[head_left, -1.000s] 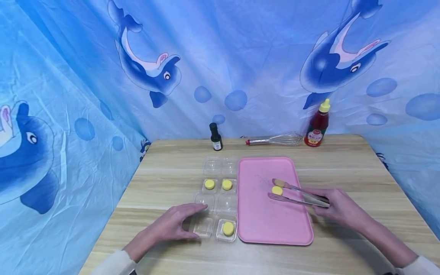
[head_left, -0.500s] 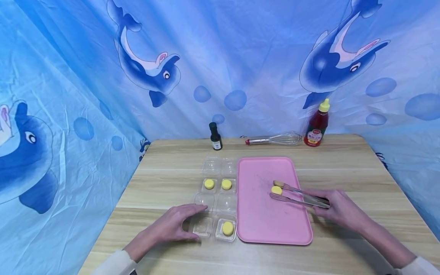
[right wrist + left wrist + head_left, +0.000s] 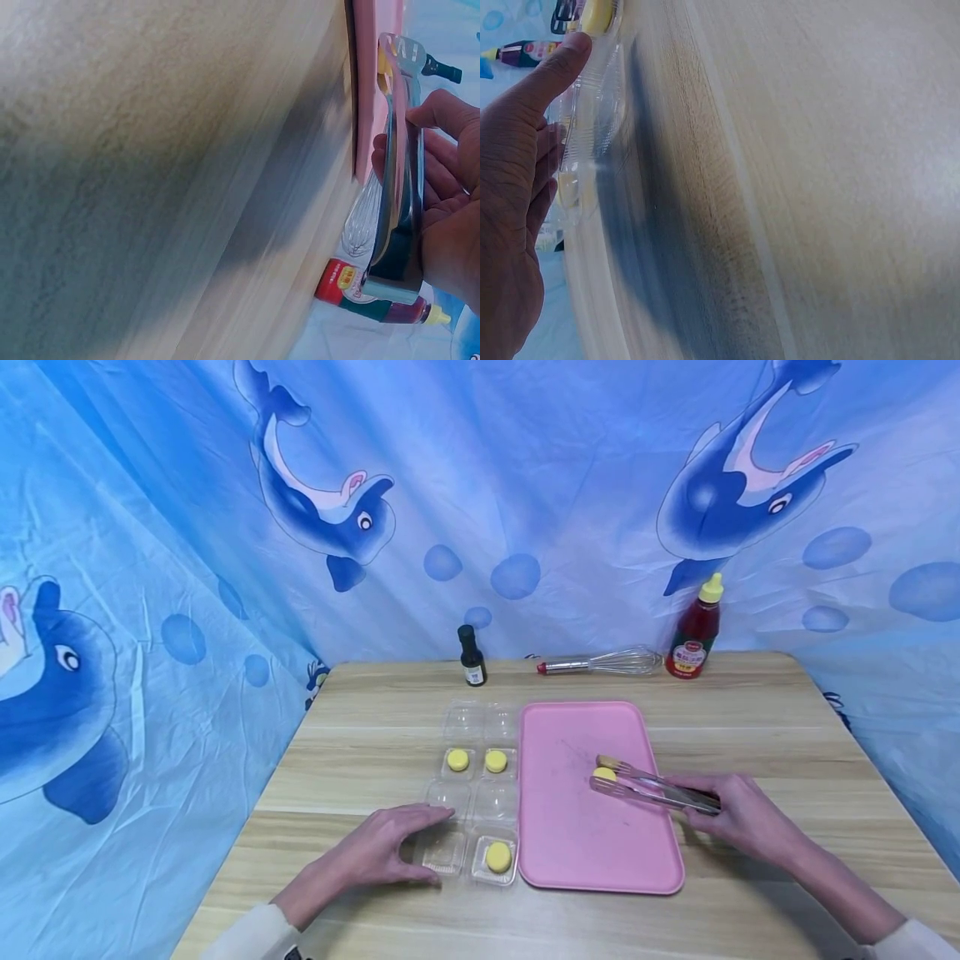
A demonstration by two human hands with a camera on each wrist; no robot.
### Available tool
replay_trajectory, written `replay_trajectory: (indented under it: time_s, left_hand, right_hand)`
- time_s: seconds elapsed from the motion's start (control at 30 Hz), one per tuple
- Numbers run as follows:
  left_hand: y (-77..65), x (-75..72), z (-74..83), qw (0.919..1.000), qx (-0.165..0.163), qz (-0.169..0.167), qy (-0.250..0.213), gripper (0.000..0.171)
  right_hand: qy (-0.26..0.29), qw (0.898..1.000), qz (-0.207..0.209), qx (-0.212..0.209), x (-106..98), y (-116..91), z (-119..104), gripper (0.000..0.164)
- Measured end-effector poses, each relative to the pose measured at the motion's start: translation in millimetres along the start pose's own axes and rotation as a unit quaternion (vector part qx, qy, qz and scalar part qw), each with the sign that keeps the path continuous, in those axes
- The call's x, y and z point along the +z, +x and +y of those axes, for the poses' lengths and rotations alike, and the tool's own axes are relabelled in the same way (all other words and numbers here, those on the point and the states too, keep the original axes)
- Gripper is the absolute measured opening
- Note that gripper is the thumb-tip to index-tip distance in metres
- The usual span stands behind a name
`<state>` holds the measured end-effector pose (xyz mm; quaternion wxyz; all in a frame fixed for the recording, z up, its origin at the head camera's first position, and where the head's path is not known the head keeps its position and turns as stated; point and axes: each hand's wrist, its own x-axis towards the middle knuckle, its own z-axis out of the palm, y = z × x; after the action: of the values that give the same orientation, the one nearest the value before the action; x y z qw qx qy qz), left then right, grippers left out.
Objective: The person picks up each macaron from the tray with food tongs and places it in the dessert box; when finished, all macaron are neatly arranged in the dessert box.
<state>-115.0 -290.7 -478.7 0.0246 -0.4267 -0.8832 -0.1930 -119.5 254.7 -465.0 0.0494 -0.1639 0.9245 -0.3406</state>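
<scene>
- Right hand (image 3: 738, 814): fingers pinching metal tongs (image 3: 637, 794), a yellow disc (image 3: 604, 774) between the tips, over the pink tray (image 3: 585, 852).
- Left hand (image 3: 386, 846): fingers spread at the edge of a clear box (image 3: 446, 853).

I see a wooden table (image 3: 337, 752) with light and brown stripes. A pink tray (image 3: 577, 852) lies flat on it. Just beside the tray, on the person's left, sit clear plastic boxes (image 3: 497, 800) with their lids flipped back. Near the back edge stand a small dark bottle (image 3: 473, 662) and a red bottle (image 3: 692, 639). A whisk (image 3: 592, 664) lies between the bottles.
</scene>
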Motion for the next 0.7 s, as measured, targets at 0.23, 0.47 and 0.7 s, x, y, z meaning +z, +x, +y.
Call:
replay_trajectory:
  time_s: [0.23, 0.47, 0.7]
  left_hand:
    - [0.6, -1.1, 0.9, 1.0, 0.0, -0.002, 0.002, 0.088]
    - [2.0, -1.3, 0.0, 1.0, 0.002, 0.001, -0.001, 0.088]
    - [0.4, -0.2, 1.1, 0.9999, 0.006, 0.005, 0.009, 0.087]
  right_hand:
    - [0.015, 1.0, -0.006, 0.016, -1, 0, -4, 0.051]
    - [0.019, 1.0, 0.007, -0.007, -2, 3, -14, 0.047]
    - [0.025, 0.997, 0.006, -0.074, 6, 9, -37, 0.051]
